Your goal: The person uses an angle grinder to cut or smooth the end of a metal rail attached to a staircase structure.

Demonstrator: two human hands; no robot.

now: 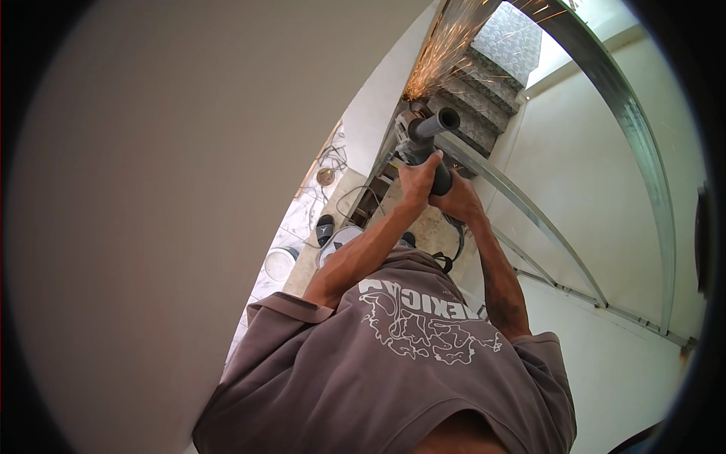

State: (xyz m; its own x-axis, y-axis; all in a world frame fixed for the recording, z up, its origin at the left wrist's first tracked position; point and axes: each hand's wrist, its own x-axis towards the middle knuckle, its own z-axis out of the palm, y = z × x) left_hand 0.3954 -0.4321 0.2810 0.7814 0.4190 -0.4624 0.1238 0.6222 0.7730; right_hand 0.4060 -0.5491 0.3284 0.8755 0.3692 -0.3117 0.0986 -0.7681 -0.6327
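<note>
Both my hands are closed around a dark angle grinder (414, 145), held up ahead of my chest. My left hand (416, 181) wraps the left side of its body, thumb along the top. My right hand (460, 200) grips the rear end. The grinder's grey side handle (434, 125) sticks up to the right with no hand on it. At the grinder's far end, orange sparks (435, 68) spray away and upward beside a metal upright. The disc and the exact contact spot are hidden.
A plain wall (166, 212) stands close on my left. Metal bars (522, 195) form a frame on the right, with stairs (476, 94) beyond. Below lie a loose cable (333, 157), a white bucket (280, 264) and a black slide sandal (324, 228) on a foot.
</note>
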